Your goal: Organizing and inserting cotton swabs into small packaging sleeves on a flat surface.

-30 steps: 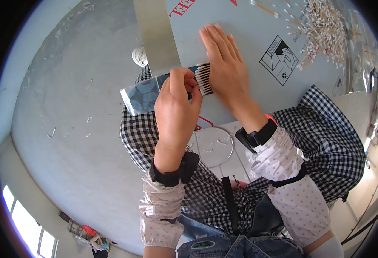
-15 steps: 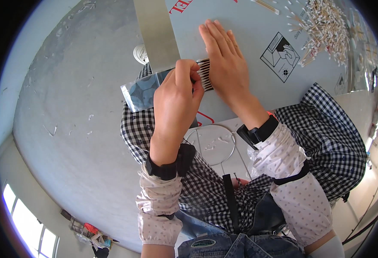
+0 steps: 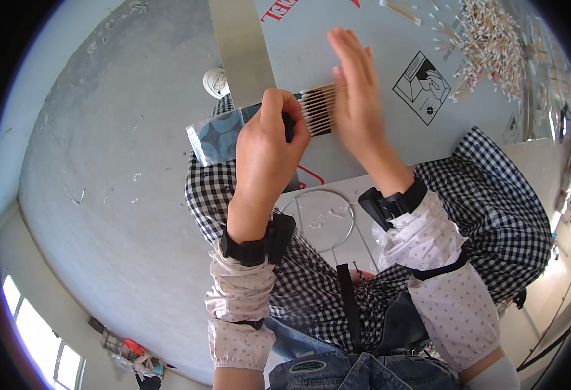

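Row of cotton swabs between two hands, with plastic packet

Item, cotton swabs [image 3: 318, 109]: lying side by side in a flat row, at two o'clock from the left hand [image 3: 270, 140] and nine o'clock from the right hand [image 3: 361, 107]. White tips are pointing toward the left hand; slim, straight sticks are running toward the right, with dark gaps showing between them.

Item, left hand: clamping, thumb against bent fingers, on a packet [image 3: 217, 138]. The packet's visible end is reaching out at nine o'clock: thin, glossy, clear-edged plastic, printed with rounded blue-grey shapes.

Item, right hand: standing flat and straight, fingers lying together, showing some blur. Its thumb side is facing the row's stick ends; whether it is touching them, one cannot tell.

Item, worktop [image 3: 298, 55]: carrying the row on smooth grey-blue sheeting with red and black print. A dull metal strip [image 3: 240, 52] is edging it, at eleven o'clock from the left hand.

Item, loose heap of swabs [image 3: 490, 49]: spilling in a tangle at two o'clock from the right hand.

Item, checked cloth [image 3: 493, 195]: draping in soft black-and-white folds, at four o'clock from the right hand.
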Demonstrator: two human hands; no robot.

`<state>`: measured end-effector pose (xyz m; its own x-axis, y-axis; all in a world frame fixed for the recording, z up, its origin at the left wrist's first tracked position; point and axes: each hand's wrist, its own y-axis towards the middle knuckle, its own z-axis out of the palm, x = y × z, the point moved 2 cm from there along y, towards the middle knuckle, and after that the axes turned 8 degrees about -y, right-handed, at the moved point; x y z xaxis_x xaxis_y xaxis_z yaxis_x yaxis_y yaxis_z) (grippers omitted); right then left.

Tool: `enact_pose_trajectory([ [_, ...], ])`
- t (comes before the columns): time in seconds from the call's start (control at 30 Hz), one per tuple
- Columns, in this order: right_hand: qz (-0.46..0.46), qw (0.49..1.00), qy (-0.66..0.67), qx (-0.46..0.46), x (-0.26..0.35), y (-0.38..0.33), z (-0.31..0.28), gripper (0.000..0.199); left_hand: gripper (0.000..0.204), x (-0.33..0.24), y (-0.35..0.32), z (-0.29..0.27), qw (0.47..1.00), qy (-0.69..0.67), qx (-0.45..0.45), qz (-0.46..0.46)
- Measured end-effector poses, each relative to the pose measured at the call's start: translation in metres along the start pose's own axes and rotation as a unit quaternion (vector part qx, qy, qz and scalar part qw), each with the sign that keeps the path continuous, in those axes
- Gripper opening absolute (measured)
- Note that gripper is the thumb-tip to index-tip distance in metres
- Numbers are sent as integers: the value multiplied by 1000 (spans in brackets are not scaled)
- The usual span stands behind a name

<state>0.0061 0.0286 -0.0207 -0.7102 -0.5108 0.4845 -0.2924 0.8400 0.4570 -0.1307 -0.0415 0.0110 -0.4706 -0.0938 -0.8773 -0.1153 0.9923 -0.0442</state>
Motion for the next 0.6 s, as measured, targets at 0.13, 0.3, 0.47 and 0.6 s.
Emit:
enact_pose_trajectory([
  [0.13, 14, 992, 122, 10, -6, -2, -27, 42, 30, -1, -1, -4, 1000, -10, -13, 7],
  [0.3, -48, 996, 31, 66, -1, -17, -47, 35, 23, -6, -2, -3, 998, -48, -44, 9],
  [0.47, -88, 992, 0, 89, 6, -22, -50, 24, 22, -8, -3, -1, 998, -53, -45, 11],
  [0.6, -87, 994, 14, 60, 5, -25, -58, 24, 22, -14, -8, -3, 995, -86, -38, -15],
])
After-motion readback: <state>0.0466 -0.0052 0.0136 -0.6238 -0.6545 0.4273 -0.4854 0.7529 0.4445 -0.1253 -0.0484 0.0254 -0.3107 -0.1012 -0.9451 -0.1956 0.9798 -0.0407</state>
